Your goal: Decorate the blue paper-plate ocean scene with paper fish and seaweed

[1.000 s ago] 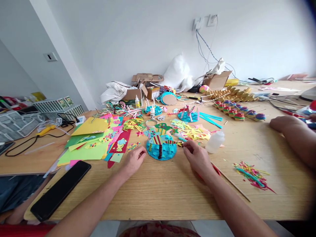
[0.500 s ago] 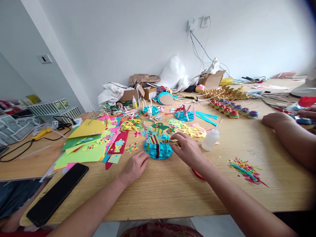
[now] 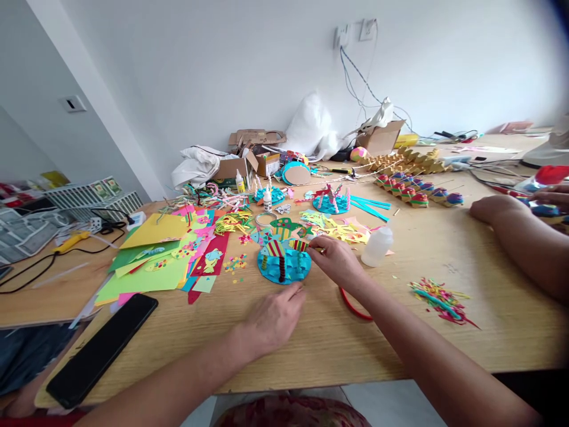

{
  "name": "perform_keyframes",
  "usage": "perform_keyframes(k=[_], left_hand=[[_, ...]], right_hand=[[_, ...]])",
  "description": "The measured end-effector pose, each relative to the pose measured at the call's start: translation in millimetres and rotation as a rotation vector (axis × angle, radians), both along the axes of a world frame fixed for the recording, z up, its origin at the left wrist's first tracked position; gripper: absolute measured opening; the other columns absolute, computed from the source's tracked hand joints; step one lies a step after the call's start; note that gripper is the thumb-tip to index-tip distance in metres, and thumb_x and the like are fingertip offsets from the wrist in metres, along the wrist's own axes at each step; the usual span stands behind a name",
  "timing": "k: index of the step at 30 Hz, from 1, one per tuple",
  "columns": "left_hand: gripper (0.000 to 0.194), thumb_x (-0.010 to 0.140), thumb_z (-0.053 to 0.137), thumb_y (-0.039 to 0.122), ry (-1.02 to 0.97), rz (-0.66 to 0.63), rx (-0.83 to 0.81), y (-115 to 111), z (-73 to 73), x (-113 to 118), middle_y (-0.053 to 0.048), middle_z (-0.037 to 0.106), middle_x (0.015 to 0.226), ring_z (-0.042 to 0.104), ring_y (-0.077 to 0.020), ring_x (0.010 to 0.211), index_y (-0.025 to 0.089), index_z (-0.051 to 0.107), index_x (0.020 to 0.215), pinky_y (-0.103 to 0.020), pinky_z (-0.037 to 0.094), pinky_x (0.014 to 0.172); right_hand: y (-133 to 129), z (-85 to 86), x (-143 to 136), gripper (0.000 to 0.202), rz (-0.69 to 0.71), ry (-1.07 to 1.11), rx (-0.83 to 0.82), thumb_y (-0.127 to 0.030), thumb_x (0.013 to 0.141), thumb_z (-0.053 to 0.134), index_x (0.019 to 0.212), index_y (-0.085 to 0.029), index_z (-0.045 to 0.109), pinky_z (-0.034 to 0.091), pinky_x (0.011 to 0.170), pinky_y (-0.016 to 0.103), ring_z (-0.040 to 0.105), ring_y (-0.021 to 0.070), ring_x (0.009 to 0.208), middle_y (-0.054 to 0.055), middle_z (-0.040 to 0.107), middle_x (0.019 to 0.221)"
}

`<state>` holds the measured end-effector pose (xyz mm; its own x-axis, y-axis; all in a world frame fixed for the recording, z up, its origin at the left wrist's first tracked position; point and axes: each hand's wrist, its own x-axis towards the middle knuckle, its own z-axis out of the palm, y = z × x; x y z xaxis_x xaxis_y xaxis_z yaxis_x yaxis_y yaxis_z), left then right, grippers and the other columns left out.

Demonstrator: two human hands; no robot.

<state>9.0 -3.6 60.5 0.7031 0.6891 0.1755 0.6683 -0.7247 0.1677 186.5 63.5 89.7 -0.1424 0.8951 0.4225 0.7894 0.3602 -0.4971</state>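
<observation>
A round blue base [image 3: 291, 274] stands in front of me, with paper fish raised on stems above it. One of them, a red-and-yellow striped fish [image 3: 274, 249], is over a dark twisted stem. My right hand [image 3: 338, 260] pinches the right end of a smaller striped paper fish [image 3: 299, 245] at the base's right side. Just in front of the base is my left hand [image 3: 276, 315], fingers pressed together and tips close to its front edge. Whatever those tips hold, if anything, is hidden. Behind the striped fish lies a green spotted paper fish [image 3: 284, 228].
A white translucent bottle [image 3: 377, 248] and red scissors handle [image 3: 353, 305] are near my right arm. Paper scraps [image 3: 444, 301] lie further right. Coloured sheets [image 3: 146, 267] and a black phone [image 3: 102, 350] are left. Another person's arm [image 3: 511, 228] rests at right.
My left hand has moved right, from the base's left side to its front edge. My right hand stays at the small striped fish. The view has shifted slightly.
</observation>
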Motion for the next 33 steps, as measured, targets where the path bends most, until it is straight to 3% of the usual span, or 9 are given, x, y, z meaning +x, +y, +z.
perform_keyframes(k=[4,8,12,14,16,20,22,26,33], left_hand=[[0.041,0.083,0.036,0.009,0.083,0.066,-0.046,1,9.9,16,-0.009,0.047,0.126,0.057,-0.0205,0.100,0.016,0.039,0.122,-0.032,0.050,0.084],[0.040,0.083,0.036,0.009,0.130,0.111,-0.055,5,7.9,21,-0.010,0.047,0.125,0.060,-0.0206,0.091,0.016,0.040,0.122,-0.032,0.052,0.076],[0.038,0.083,0.038,0.010,0.030,0.082,0.010,5,6.7,15,-0.010,0.045,0.127,0.059,-0.0181,0.092,0.016,0.041,0.121,-0.030,0.050,0.078],[0.032,0.086,0.036,0.009,-0.092,-0.010,0.115,6,18.0,9,-0.008,0.050,0.120,0.055,-0.0162,0.099,0.015,0.045,0.116,-0.027,0.046,0.085],[0.027,0.088,0.034,0.010,-0.177,-0.071,0.241,13,39.1,4,-0.006,0.056,0.107,0.053,-0.0159,0.099,0.015,0.051,0.108,-0.028,0.044,0.088],[0.016,0.086,0.045,0.014,-0.155,0.010,0.343,43,87.3,0,-0.004,0.059,0.087,0.054,-0.0163,0.086,0.015,0.060,0.089,-0.029,0.045,0.079],[0.015,0.085,0.048,0.015,-0.076,0.007,0.362,60,101.9,5,-0.004,0.058,0.085,0.052,-0.0168,0.087,0.016,0.063,0.086,-0.029,0.044,0.078],[0.013,0.081,0.052,0.017,0.191,-0.059,0.389,84,111.5,23,-0.006,0.058,0.087,0.049,-0.0205,0.091,0.015,0.065,0.079,-0.032,0.041,0.077],[0.019,0.080,0.047,0.009,0.479,-0.042,0.333,89,123.2,45,-0.010,0.060,0.087,0.048,-0.0238,0.095,0.012,0.066,0.078,-0.030,0.038,0.067]], right_hand=[[1,1.1,-1,0.016,-0.006,0.013,-0.029,-0.024,0.075,0.049,0.068,-0.018,0.062,0.035,0.056,0.021,0.054,0.0130,0.060,0.002,0.063,0.067],[1,1.9,-2,0.016,-0.012,0.016,-0.038,-0.025,0.075,0.049,0.069,-0.018,0.062,0.035,0.056,0.022,0.054,0.0133,0.060,0.002,0.063,0.067],[2,0.6,0,0.015,-0.002,0.020,-0.027,-0.025,0.074,0.049,0.069,-0.018,0.062,0.035,0.057,0.022,0.054,0.0134,0.061,0.003,0.064,0.069],[3,-1.1,2,0.016,0.005,0.019,-0.017,-0.024,0.074,0.049,0.068,-0.017,0.062,0.035,0.057,0.022,0.054,0.0132,0.061,0.003,0.063,0.068],[3,-2.9,3,0.016,0.014,0.018,-0.009,-0.024,0.074,0.048,0.068,-0.018,0.061,0.035,0.057,0.021,0.054,0.0129,0.061,0.002,0.063,0.068],[2,-4.1,4,0.017,0.006,0.028,-0.018,-0.026,0.075,0.048,0.068,-0.018,0.061,0.034,0.055,0.021,0.054,0.0128,0.060,0.002,0.063,0.067],[1,-3.3,3,0.017,-0.012,0.034,-0.033,-0.028,0.075,0.048,0.068,-0.019,0.061,0.034,0.054,0.022,0.054,0.0133,0.059,0.001,0.063,0.065],[0,-1.3,2,0.019,-0.010,0.037,-0.044,-0.029,0.075,0.048,0.067,-0.018,0.061,0.033,0.054,0.022,0.054,0.0135,0.059,0.002,0.063,0.065],[1,-2.0,2,0.019,-0.007,0.016,-0.042,-0.028,0.075,0.047,0.067,-0.018,0.062,0.033,0.054,0.022,0.052,0.0136,0.058,0.002,0.061,0.063]])
